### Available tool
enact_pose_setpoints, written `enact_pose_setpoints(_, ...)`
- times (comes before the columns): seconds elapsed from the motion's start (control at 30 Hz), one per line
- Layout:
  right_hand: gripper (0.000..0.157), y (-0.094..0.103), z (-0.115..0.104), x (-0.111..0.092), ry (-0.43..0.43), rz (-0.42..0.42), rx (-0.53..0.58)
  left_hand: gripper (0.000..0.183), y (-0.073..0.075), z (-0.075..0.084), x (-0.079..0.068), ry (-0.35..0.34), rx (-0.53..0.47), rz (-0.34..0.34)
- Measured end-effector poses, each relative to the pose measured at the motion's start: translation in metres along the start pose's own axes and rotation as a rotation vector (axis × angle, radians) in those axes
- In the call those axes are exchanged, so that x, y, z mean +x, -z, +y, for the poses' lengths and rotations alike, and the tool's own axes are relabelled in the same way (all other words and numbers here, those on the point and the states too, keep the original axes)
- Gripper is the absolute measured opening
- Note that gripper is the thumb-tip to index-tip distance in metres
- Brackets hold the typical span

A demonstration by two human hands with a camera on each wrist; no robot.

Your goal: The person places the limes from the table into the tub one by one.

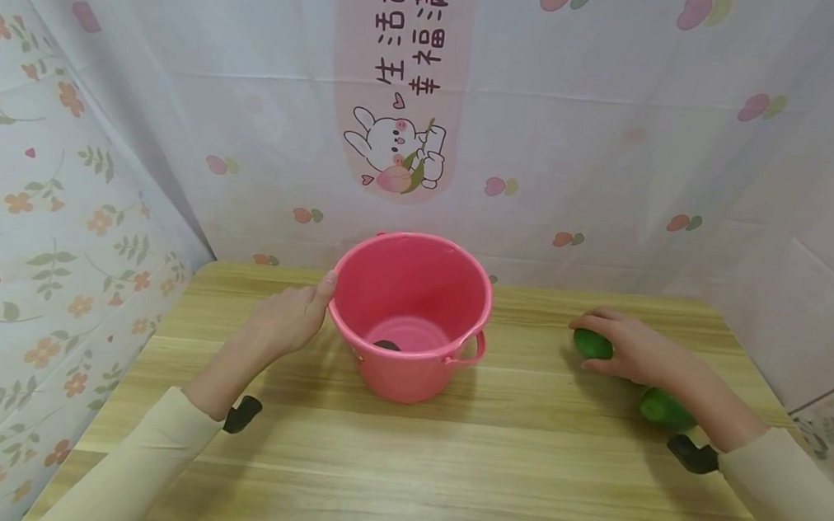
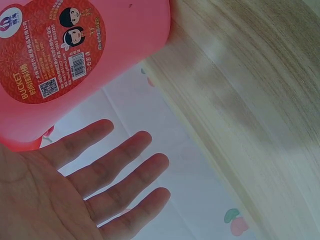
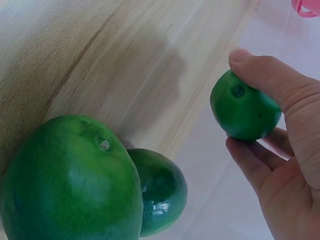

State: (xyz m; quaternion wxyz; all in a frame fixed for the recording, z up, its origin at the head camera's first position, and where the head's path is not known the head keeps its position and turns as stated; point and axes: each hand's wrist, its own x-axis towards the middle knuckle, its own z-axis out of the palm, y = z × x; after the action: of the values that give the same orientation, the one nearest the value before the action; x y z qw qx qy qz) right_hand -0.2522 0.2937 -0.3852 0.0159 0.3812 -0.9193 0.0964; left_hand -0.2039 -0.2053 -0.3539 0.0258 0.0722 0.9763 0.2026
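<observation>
A pink bucket (image 1: 407, 375) stands upright on the wooden table, with a printed label (image 2: 55, 50) on its side. My left hand (image 1: 289, 315) is at the bucket's left rim, thumb by the edge; in the left wrist view its other fingers (image 2: 125, 165) are spread and fairly straight. My right hand (image 1: 629, 345) pinches a small round green fruit (image 3: 245, 107) between thumb and fingers, off to the right of the bucket. Under the right forearm lie a large green fruit (image 3: 70, 180) and a smaller green one (image 3: 162, 192), side by side.
Inside the bucket, a dark thing (image 1: 387, 346) shows only partly. A pink handle (image 1: 472, 352) hangs on the bucket's right side. The wooden table (image 1: 397, 482) ends at a patterned cloth (image 1: 251, 114) behind and at the sides.
</observation>
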Motion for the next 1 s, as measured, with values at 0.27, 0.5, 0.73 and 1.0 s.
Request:
enact_pose_setpoints(0.27,0.059,0.004,-0.001,-0.004,0.015,0.053,0.017,0.083,-0.001,0.001,0.0,0.004,0.005,-0.004)
enact_pose_setpoints(0.5,0.058,0.008,-0.006,-0.007,0.029,0.072,0.013,0.082,-0.001,0.0,0.0,0.006,0.01,0.008)
enact_pose_setpoints(0.73,0.058,0.012,-0.013,-0.006,0.085,0.139,0.019,0.081,-0.001,0.001,0.001,0.014,0.023,-0.012)
enact_pose_setpoints(1.0,0.063,0.011,-0.011,-0.001,0.133,0.219,0.012,0.081,-0.001,0.0,0.002,0.027,0.025,-0.024)
